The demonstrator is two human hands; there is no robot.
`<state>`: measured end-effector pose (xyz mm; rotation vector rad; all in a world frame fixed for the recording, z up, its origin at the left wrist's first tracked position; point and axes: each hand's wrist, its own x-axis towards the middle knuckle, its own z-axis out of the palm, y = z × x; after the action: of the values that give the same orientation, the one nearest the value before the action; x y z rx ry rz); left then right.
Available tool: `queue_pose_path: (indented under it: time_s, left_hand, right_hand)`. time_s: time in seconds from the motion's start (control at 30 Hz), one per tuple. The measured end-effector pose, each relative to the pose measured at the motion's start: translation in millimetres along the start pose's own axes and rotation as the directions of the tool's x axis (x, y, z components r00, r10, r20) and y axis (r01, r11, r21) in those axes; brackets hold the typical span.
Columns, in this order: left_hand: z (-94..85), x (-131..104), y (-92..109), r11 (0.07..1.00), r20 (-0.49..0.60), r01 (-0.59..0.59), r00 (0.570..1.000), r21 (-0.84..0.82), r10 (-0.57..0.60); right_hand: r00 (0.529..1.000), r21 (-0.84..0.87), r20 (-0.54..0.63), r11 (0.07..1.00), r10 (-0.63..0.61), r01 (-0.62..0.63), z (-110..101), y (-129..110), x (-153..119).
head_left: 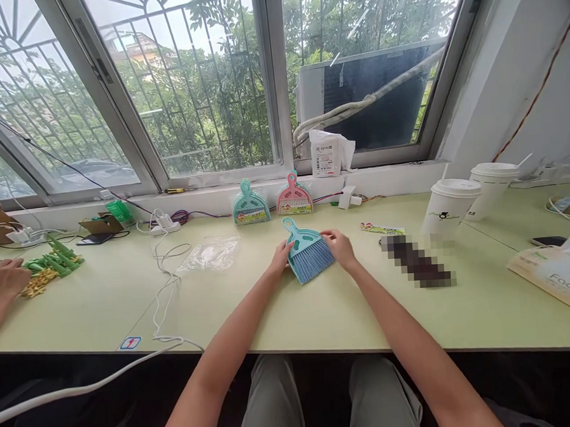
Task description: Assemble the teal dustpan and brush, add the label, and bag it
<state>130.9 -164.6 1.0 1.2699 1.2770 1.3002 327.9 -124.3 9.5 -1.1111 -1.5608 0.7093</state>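
Far to the left, another person's hand (4, 279) rests by a pile of green and yellow clips (49, 267) on the pale green table (319, 313). A white cable (162, 290) runs down the table, and an empty clear bag (210, 254) lies flat next to it.

In the middle sits the little blue brush and dustpan set (309, 253). It lies right between the two hands, just in front of the person. Its long way runs from the handle, up and to the left, down to the blue bristles, low and to the right. The left hand (281, 255) touches its left edge with bent fingers. The right hand (339, 247) pinches its right edge. Both hands are about equally close.

Behind it, two more sets lean on the wall under the window, a green set (250, 206) and a pink set (294, 196), each still in its bag. Their labels are too small to read.

To the right stand two white paper cups (450, 208) with lids. At the far right, a paper bag (556, 282) shows the word "Face".
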Motion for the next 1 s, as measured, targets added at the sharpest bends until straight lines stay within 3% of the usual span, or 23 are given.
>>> queue_pose_path:
  time_s: [0.1,0.23,0.4,0.67,0.9,1.0]
  left_hand:
    - [15.5,-8.0,0.0,0.967,-0.101,-0.214,0.968,0.136,0.229]
    - [28.4,-28.6,11.3,0.884,-0.067,-0.364,0.915,0.293,0.398]
    - [31.2,-41.9,26.1,0.877,-0.018,-0.362,0.922,0.316,0.387]
    - [31.8,-30.7,30.8,0.824,-0.033,-0.42,0.884,0.381,0.466]
    - [31.0,-31.9,38.6,0.83,0.024,-0.435,0.89,0.35,0.456]
    - [23.2,-28.7,39.6,0.816,-0.024,-0.405,0.89,0.411,0.455]
  right_hand:
    - [0.958,-0.281,0.105,0.916,-0.267,0.286,19.7,-14.5,-18.4]
    - [0.946,-0.371,0.053,0.873,-0.32,0.316,22.1,-20.8,-22.7]
    - [0.947,-0.318,0.001,0.898,-0.32,0.304,8.3,-20.1,-12.8]
    - [0.926,-0.362,-0.079,0.876,-0.369,0.319,1.4,-34.4,-10.9]
    - [0.938,-0.362,-0.079,0.886,-0.338,0.289,-3.5,-38.2,-14.4]
    - [0.949,-0.355,-0.077,0.898,-0.306,0.261,-1.9,-42.8,-18.6]
